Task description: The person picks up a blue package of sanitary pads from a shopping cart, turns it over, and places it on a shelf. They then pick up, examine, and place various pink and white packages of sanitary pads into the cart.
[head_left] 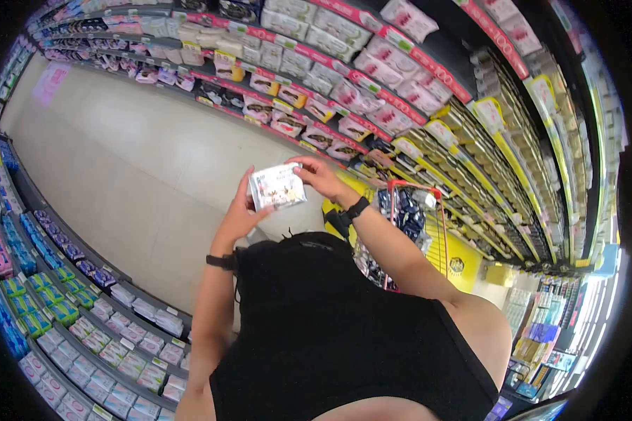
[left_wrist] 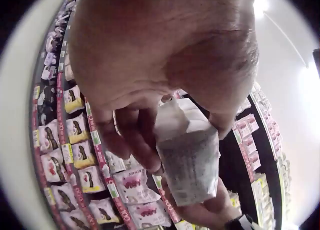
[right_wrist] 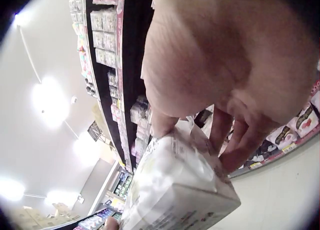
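A white plastic-wrapped pack point(head_left: 279, 188) with small printed pictures and dark lettering is held up in front of my chest. My left hand point(head_left: 240, 214) grips its left side, thumb and fingers on either side. From the other end my right hand point(head_left: 323, 180) holds the upper right corner. In the left wrist view the folded, sealed end of the pack point(left_wrist: 185, 120) sits between the left thumb and fingers, and the right hand point(left_wrist: 210, 213) appears beyond it. The right wrist view has the pack point(right_wrist: 175, 180) tilted beneath the right hand point(right_wrist: 215, 54).
A shopping cart with a red handle point(head_left: 398, 184) and dark packs point(head_left: 409, 221) inside stands close by my right arm. Shelves of wrapped packs point(head_left: 333, 31) run ahead, with more shelves point(head_left: 84, 309) at the left. Pale tiled floor point(head_left: 140, 154) lies between them.
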Demonstrator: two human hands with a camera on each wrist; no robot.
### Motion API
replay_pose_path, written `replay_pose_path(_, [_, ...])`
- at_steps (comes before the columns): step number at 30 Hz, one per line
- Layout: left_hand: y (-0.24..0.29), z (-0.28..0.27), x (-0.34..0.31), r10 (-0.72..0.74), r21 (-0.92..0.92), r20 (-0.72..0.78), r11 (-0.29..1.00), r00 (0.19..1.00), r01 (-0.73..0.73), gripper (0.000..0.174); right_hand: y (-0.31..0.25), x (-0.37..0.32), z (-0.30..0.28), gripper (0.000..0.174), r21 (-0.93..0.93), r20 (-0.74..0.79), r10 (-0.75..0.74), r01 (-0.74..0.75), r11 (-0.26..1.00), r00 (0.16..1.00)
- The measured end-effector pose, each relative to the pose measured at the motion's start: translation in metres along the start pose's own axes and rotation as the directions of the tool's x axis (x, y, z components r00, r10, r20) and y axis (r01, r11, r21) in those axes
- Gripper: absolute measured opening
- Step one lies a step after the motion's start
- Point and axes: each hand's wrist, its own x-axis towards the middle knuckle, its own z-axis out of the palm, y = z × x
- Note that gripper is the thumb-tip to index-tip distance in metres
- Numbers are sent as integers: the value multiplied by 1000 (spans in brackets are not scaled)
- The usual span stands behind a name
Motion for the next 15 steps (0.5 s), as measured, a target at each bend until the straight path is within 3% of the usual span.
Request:
replay_pose_path(2, [-16, -15, -2, 176, 66, -4, 982, 984, -176, 117, 17, 18, 12, 31, -109, 7, -3, 3, 994, 1000])
replay_pose_path(4, [-11, -29, -7, 235, 189, -23, 956, 972, -226, 130, 21, 37, 30, 31, -80, 63, 41, -36, 996, 997])
replay_pose_path(5, [-12, -36, -10, 260, 296, -62, 927, 964, -231, 125, 34, 52, 35, 29, -118, 133, -27, 43, 992, 991])
replay_pose_path(6, [-13, -43, -9, 246, 231, -106, 949, 963, -217, 118, 37, 61, 45, 28, -89, 153, -66, 81, 993, 986])
replay_pose_path(7, [-9, -49, -12, 230, 144, -161, 968, 960, -207, 112, 11, 62, 61, 29, -194, 143, 101, -73, 978, 985])
replay_pose_path(8, [-17, -63, -14, 284, 252, -198, 940, 938, -231, 110, 14, 74, 68, 29, -208, 189, 37, 3, 978, 981])
replay_pose_path(9, [-6, -68, -17, 293, 240, -199, 940, 935, -244, 109, 0, 78, 79, 32, -198, 254, -16, 69, 978, 967])
replay_pose_path(11, [17, -75, -21, 303, 253, -237, 937, 923, -242, 108, -21, 84, 93, 47, -200, 367, -81, 164, 966, 927])
replay_pose_path(14, [15, -100, -22, 342, 426, -286, 882, 895, -201, 102, -55, 86, 108, 71, -172, 520, 95, -5, 985, 849])
replay_pose_path(15, [14, -107, -21, 326, 385, -296, 901, 898, -200, 100, -55, 92, 110, 75, -178, 515, 54, 45, 983, 856])
